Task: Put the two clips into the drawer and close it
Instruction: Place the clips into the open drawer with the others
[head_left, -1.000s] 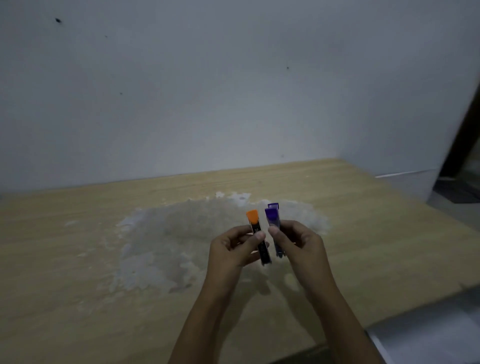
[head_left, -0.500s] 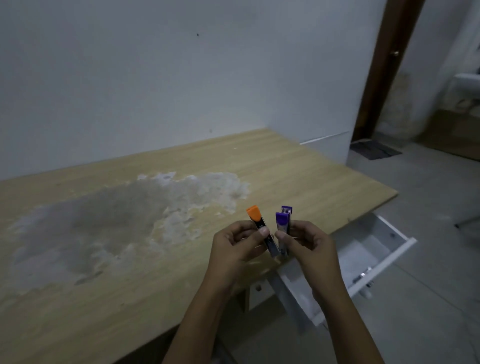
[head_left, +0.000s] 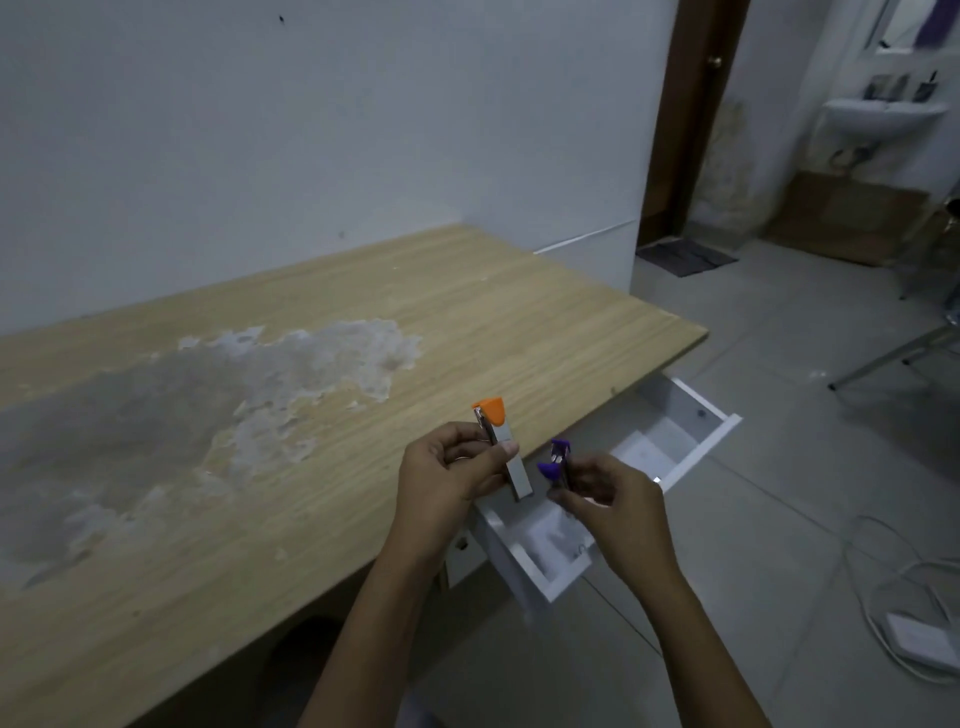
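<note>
My left hand (head_left: 451, 474) pinches a metal clip with an orange tip (head_left: 500, 435), held upright over the front edge of the table. My right hand (head_left: 612, 506) grips a smaller clip with purple tips (head_left: 558, 462), just right of the orange one and above the drawer. The white drawer (head_left: 691, 457) stands pulled open under the table's right front corner, below both hands. Its inside looks bare apart from small bits I cannot make out.
The wooden table (head_left: 291, 415) has a large worn grey patch (head_left: 197, 400) in its middle. White cables and an adapter (head_left: 919, 634) lie on the tiled floor at the right. A metal chair leg (head_left: 893, 358) stands beyond the drawer. A doorway (head_left: 691, 119) opens behind.
My view has swung right and down, bringing the open drawer fully into sight. Both hands have moved apart a little; the purple clip has dropped lower than the orange one.
</note>
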